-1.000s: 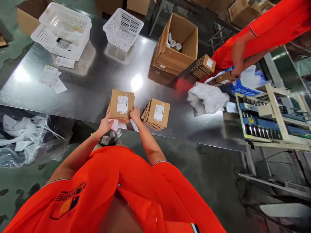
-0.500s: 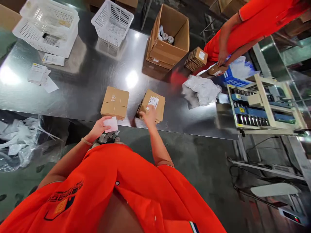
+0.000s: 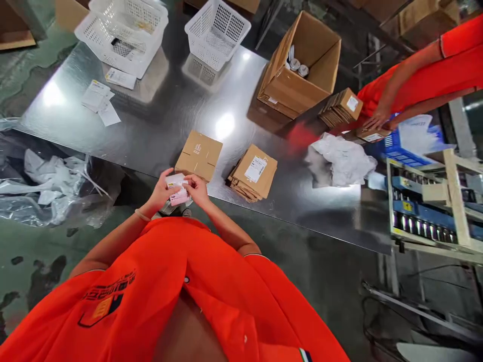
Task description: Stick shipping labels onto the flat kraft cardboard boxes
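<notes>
Between my two hands, just off the table's front edge, is a small stack of printed labels [image 3: 178, 193], white with a pinkish lower part. My left hand [image 3: 162, 192] is closed around its left side. The fingers of my right hand [image 3: 197, 189] pinch its right edge. Just beyond my hands lies a pile of flat brown cartons [image 3: 199, 153] with print on top. To its right sits a second pile of folded cartons [image 3: 253, 173], the top one bearing a white label.
White baskets [image 3: 218, 32] and loose label sheets [image 3: 98, 100] are on the steel table [image 3: 158, 130]. A large open carton [image 3: 302, 65] holds round-ended items. Crumpled plastic [image 3: 339, 158] lies to the right. A co-worker's hands [image 3: 381, 120] handle a carton by a blue crate [image 3: 407, 146].
My right hand has left the labelled carton pile and come over to the labels in my left hand. The label sheets now show their printed side. The view has shifted left.
</notes>
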The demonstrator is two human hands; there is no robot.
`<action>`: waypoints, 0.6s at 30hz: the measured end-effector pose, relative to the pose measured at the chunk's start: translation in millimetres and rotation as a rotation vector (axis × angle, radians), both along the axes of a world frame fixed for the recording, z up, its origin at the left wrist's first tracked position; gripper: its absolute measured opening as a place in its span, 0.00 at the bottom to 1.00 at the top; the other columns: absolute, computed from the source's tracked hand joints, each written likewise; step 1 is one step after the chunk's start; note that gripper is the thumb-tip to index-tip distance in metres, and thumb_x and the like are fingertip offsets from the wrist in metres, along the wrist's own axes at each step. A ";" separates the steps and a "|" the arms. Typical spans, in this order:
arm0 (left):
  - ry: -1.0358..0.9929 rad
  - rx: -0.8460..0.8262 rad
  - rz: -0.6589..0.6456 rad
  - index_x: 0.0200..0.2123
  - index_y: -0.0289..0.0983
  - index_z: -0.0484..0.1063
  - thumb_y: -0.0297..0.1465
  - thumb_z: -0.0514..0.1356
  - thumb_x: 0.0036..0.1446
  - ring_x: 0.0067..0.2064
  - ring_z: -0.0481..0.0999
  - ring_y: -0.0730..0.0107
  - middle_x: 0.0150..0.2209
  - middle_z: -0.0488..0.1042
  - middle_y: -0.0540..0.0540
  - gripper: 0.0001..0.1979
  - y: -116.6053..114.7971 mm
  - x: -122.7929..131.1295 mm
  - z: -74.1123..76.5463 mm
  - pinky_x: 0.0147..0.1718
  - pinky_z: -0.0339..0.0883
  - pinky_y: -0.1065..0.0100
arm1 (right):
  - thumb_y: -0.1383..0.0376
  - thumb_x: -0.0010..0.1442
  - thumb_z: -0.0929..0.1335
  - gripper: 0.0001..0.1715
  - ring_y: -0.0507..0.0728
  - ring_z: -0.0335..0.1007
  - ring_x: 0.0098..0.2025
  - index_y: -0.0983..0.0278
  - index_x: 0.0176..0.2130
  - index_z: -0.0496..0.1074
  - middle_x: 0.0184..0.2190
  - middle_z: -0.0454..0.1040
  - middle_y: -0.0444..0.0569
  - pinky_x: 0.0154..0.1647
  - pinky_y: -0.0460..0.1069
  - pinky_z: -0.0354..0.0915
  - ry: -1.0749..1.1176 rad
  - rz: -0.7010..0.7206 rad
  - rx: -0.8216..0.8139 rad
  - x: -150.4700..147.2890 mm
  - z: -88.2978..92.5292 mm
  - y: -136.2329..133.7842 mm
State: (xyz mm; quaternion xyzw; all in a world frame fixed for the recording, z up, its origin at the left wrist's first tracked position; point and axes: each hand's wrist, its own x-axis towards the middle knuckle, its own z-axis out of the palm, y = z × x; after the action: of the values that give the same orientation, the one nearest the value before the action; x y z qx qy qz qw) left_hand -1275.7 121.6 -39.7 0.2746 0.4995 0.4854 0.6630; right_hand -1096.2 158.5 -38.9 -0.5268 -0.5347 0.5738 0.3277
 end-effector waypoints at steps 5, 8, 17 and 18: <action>0.241 0.028 -0.135 0.50 0.33 0.83 0.41 0.81 0.38 0.47 0.86 0.47 0.45 0.87 0.38 0.35 10.7 3.6 12.6 0.51 0.80 0.50 | 0.60 0.56 0.74 0.11 0.55 0.68 0.30 0.59 0.41 0.79 0.27 0.75 0.41 0.34 0.49 0.67 -0.039 -0.006 -0.027 1.6 4.9 5.3; 0.360 0.078 -0.196 0.47 0.33 0.86 0.40 0.79 0.40 0.49 0.86 0.43 0.46 0.87 0.37 0.30 26.6 5.9 13.7 0.53 0.79 0.48 | 0.59 0.58 0.74 0.08 0.57 0.71 0.30 0.59 0.38 0.81 0.25 0.75 0.42 0.36 0.52 0.70 -0.102 -0.070 -0.012 7.7 4.4 4.6; 0.273 -0.065 -0.285 0.37 0.33 0.87 0.42 0.83 0.28 0.42 0.87 0.40 0.37 0.88 0.35 0.30 47.6 11.9 -12.5 0.45 0.80 0.48 | 0.66 0.67 0.70 0.11 0.63 0.77 0.58 0.57 0.34 0.83 0.54 0.81 0.51 0.63 0.56 0.71 -0.394 -0.128 0.280 24.2 14.7 11.2; 0.232 -0.100 -0.320 0.35 0.34 0.87 0.43 0.84 0.26 0.42 0.87 0.39 0.37 0.88 0.35 0.30 46.4 10.9 -17.1 0.44 0.81 0.47 | 0.66 0.67 0.70 0.11 0.63 0.76 0.58 0.59 0.35 0.82 0.56 0.80 0.53 0.62 0.56 0.71 -0.415 -0.174 0.293 28.2 16.6 25.5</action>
State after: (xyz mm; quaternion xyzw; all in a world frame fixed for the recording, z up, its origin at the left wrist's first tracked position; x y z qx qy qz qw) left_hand -1264.8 168.0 -56.8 0.3713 0.5460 0.3138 0.6823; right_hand -1068.0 184.0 -22.2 -0.6240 -0.6207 0.3395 0.3317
